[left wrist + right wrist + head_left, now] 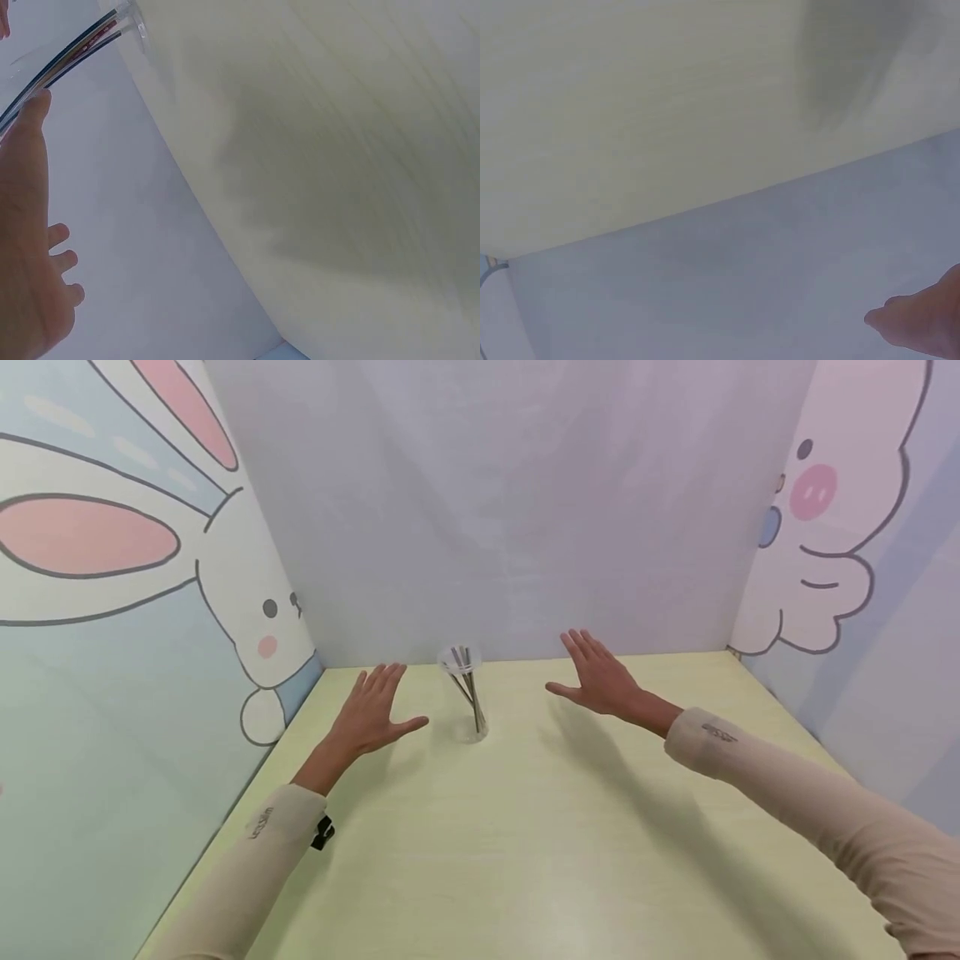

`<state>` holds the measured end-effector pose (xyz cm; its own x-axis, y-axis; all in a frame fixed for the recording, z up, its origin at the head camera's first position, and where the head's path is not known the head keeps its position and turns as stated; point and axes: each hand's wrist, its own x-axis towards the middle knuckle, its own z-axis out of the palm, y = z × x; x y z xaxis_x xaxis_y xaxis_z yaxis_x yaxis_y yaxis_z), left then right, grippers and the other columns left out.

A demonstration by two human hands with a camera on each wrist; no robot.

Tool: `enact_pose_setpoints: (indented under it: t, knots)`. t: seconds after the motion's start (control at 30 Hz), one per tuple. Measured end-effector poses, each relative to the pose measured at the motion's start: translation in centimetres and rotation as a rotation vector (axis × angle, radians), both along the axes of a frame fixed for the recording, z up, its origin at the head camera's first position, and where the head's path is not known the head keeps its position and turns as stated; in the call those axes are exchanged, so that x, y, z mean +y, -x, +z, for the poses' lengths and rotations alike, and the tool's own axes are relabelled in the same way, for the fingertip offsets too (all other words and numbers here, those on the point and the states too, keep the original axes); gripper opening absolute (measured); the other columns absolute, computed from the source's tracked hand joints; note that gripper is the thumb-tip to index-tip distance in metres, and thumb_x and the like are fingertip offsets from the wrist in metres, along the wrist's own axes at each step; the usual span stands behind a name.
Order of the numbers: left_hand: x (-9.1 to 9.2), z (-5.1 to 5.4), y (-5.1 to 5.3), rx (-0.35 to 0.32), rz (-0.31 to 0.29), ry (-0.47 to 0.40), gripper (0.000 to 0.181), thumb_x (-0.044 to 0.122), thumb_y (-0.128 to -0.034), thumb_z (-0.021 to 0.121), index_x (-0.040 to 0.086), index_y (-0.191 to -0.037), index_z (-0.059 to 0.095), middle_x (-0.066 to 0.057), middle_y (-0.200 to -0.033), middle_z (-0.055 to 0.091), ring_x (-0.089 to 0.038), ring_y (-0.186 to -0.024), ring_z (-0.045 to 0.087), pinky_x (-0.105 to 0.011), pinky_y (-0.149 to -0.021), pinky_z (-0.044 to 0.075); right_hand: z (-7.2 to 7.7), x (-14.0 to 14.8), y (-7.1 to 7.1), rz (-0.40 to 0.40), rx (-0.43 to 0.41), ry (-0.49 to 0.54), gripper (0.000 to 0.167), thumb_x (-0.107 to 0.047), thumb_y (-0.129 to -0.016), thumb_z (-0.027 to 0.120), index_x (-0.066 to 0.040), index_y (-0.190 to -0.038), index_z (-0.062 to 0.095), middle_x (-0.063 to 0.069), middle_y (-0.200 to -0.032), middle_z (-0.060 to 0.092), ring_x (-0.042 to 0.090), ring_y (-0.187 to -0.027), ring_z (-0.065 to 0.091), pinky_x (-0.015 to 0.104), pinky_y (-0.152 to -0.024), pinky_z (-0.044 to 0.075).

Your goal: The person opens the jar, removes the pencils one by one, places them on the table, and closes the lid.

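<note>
A clear plastic cup (459, 662) stands upright near the back of the table, with several thin dark sticks (472, 700) leaning inside it; their exact kind is hard to tell. To the left of the cup, my left hand (369, 710) hovers over the table, fingers straight and thumb spread toward the cup. The same sticks (71, 56) show past the left thumb in the left wrist view. Right of the cup, my right hand (600, 678) is raised with fingers extended and thumb pointing left. Neither hand holds anything; only part of the right hand (922, 315) shows in its wrist view.
The pale yellow table (480, 843) meets a grey back wall (510, 510). Side panels with cartoon figures, a rabbit (247, 585) on the left and a white character (840, 527) on the right, enclose it. A small black piece (323, 832) sits by the left sleeve.
</note>
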<state>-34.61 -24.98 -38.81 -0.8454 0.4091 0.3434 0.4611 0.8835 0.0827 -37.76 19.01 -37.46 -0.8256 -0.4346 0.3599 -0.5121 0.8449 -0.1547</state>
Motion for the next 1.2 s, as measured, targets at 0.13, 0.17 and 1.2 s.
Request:
enact_pose_setpoints:
  t: [0.13,0.17,1.2]
  knots:
    - [0.2,0.0,0.1,-0.002,0.010,0.007,0.110,0.071,-0.0872,0.069,0.004,-0.163,0.026,-0.020,-0.166,0.031,-0.041,-0.156,0.022,-0.062,-0.129,0.010,0.4,-1.2,0.0,0.019,-0.015,0.008,0.102,-0.058,-0.097,0.065,0.001,-0.164,0.016,0.024,-0.170,0.018,0.039,-0.159,0.011,0.052,-0.131,0.014]
    - [0.3,0.0,0.1,-0.004,0.009,0.007,0.110,0.071,-0.0872,0.069,0.004,-0.163,0.025,-0.021,-0.166,0.031,-0.041,-0.155,0.022,-0.062,-0.129,0.010,0.5,-1.5,-0.1,0.020,-0.017,0.013,0.103,-0.059,-0.097,0.065,0.001,-0.164,0.016,0.023,-0.170,0.018,0.038,-0.159,0.011,0.052,-0.131,0.014]
    - [3.1,-0.7,0.8,-0.058,-0.007,-0.104,0.110,0.069,-0.0879,0.070,0.005,-0.164,0.023,-0.020,-0.165,0.033,-0.039,-0.153,0.028,-0.058,-0.129,0.016,3.6,-9.1,0.1,0.108,-0.021,0.023,0.098,-0.064,-0.096,0.064,-0.006,-0.164,0.024,0.015,-0.166,0.032,0.031,-0.153,0.032,0.052,-0.123,0.037]
